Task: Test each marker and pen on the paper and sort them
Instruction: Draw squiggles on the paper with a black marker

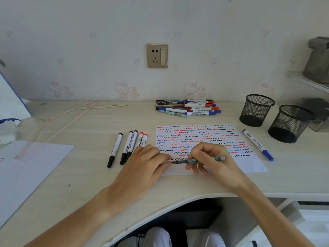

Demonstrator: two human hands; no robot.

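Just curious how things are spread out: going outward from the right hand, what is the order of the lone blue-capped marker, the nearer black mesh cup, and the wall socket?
1. Lone blue-capped marker, right of the right hand.
2. Nearer black mesh cup, far right.
3. Wall socket, up behind.

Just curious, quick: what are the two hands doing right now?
Left hand: pinches the pen's cap end.
Right hand: grips the pen over the paper.

bare forearms, pale trousers

both arms are bare from wrist to the frame's edge, with no sleeve, watch or ring showing on the left hand point(144, 163) or right hand point(211, 157); light whitish-lilac trousers point(157, 237) cover both knees under the desk edge.
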